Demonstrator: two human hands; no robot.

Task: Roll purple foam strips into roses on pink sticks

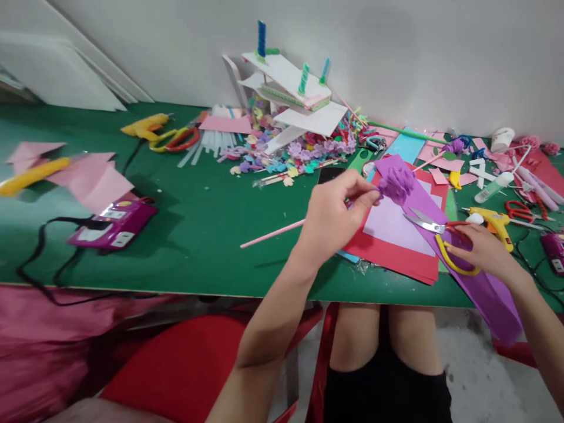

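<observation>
My left hand (337,214) is closed, thumb and finger pinching a purple ruffled flower (398,183) at its base. A thin pink stick (271,234) shows to the left beyond the wrist; whether it joins the flower is hidden behind the hand. To the right, my right hand (487,249) grips scissors (429,224) with red and yellow handles. Their blades are parted and point toward the flower without touching it. Beneath both lies a long purple sheet (480,288) hanging over the table edge, on top of red sheets (400,258) and a pale lilac sheet (396,229).
Beside my right hand lies a yellow glue gun (493,220); another glue gun (145,126) is at the back left. A purple power box (112,224) with black cables sits left. Small foam flowers (304,147) heap at the back around a white tiered model (291,79).
</observation>
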